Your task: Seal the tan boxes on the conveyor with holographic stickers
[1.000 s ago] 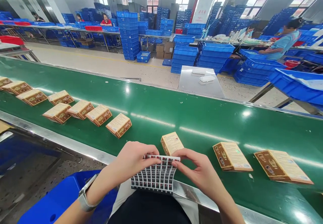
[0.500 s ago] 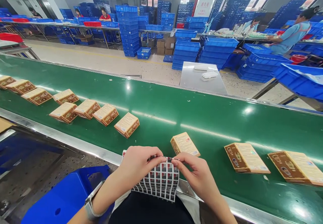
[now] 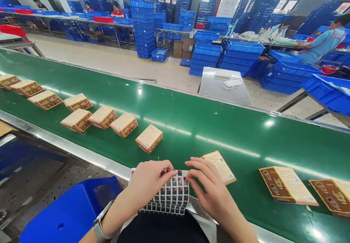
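Observation:
My left hand (image 3: 151, 179) pinches the top edge of a sticker sheet (image 3: 175, 195) between thumb and fingers. Rows of small dark-and-red labels on white backing cover the sheet, which curves down over my lap. At the sheet's upper right corner is my right hand (image 3: 206, 184), its fingers fanned apart; whether a small label clings to a fingertip cannot be made out. Just behind that hand, partly covered by it, a brown-and-cream box (image 3: 221, 166) lies on the green conveyor belt (image 3: 175, 126).
More such boxes lie along the belt, several leftward, the nearest being a single box (image 3: 149, 139), and a tilted box (image 3: 287, 184) rightward. A blue plastic stool (image 3: 65, 213) stands at lower left. Beyond the belt are a metal table (image 3: 222, 89), stacked blue crates (image 3: 143, 27) and people working.
My right hand has loosened its pinch on the sheet's top edge and spread its fingers. The boxes appear further right in view. My left hand keeps its hold.

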A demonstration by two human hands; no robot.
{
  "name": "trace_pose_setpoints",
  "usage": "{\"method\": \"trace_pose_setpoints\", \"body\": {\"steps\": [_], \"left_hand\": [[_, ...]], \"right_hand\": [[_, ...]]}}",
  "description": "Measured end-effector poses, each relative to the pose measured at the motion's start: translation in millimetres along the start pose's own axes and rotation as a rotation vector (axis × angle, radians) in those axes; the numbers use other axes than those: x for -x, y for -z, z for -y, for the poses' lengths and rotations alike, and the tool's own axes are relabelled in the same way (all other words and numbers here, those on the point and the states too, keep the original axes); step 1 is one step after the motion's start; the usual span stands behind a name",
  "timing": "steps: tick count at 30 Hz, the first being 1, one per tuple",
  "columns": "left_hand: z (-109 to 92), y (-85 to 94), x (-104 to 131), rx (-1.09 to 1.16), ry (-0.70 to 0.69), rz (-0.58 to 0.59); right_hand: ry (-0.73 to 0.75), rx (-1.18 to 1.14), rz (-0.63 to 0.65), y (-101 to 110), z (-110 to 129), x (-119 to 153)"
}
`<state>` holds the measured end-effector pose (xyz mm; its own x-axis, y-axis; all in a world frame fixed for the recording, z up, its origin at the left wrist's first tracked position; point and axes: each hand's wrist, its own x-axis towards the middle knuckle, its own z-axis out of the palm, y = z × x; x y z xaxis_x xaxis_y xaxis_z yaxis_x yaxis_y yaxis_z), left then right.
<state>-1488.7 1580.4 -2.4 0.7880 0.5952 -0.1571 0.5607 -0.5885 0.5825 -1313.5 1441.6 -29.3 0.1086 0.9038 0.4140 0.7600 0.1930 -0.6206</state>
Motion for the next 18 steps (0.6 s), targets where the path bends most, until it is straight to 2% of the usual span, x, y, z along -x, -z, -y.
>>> {"method": "trace_pose_setpoints", "body": {"steps": [2,5,7,9,13,18], "left_hand": [[20,4.2,-3,0.067,0.019,-0.036],[58,9.6,-9,0.133,-0.057,-0.143],[80,8.9,-12,0.170,-0.073,-0.129],[90,3.1,-13,0.211,-0.088,-0.072],[84,-18.4,-10,0.210,-0.143,0.005],[65,-33.5,-10,0.194,-0.160,0.008]], "right_hand": [[-0.161,-0.176,0.006,-9,-6,-1],[-0.403,-0.507,-0.070,-31,-24,-11],[-0.495,-0.698,-0.118,-49,-38,-25],[-0.549,-0.807,-0.147,-69,-51,-44],[-0.620,-0.831,-0.230,-99,-65,-77],[-0.687,-0.754,-0.259,-107,-74,-90]]}}
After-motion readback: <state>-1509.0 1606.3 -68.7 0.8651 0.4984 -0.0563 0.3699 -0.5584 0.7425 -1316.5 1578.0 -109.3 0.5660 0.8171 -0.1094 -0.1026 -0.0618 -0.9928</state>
